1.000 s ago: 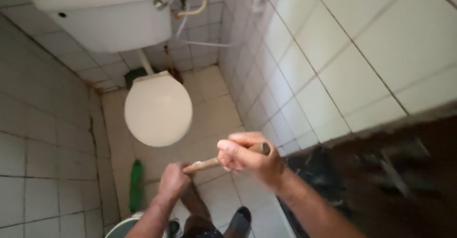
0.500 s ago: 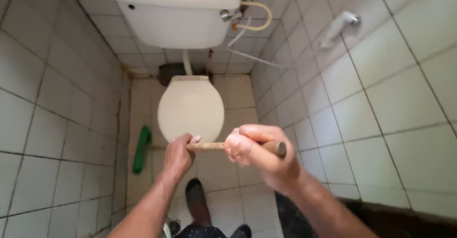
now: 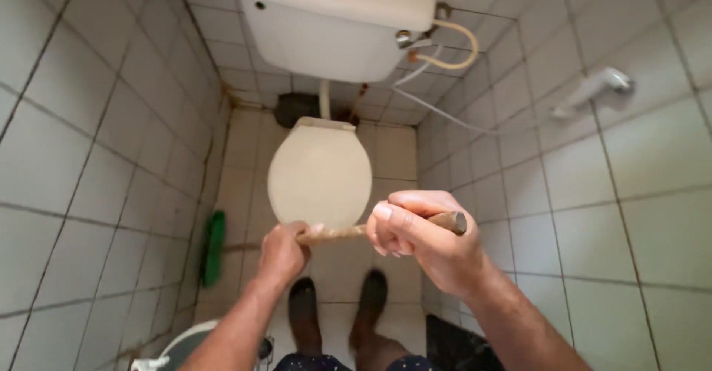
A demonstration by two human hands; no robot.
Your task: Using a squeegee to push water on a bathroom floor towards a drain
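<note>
Both my hands grip a brown wooden stick that runs across the view, its top end at the right. My right hand is closed around the upper end. My left hand is closed around it lower down, left of the right hand. The stick's far end continues left toward a green brush head lying on the tiled floor by the left wall. Just beyond my hands stands a white toilet with its lid shut.
A white cistern hangs on the back wall with hoses at its right. A white spray nozzle is mounted on the right wall. My dark shoes stand on the floor tiles. A round white rim shows at the bottom left.
The view has swung so the toilet sits centred ahead. Both hands kept their grip on the stick. My feet now stand side by side before the bowl.
</note>
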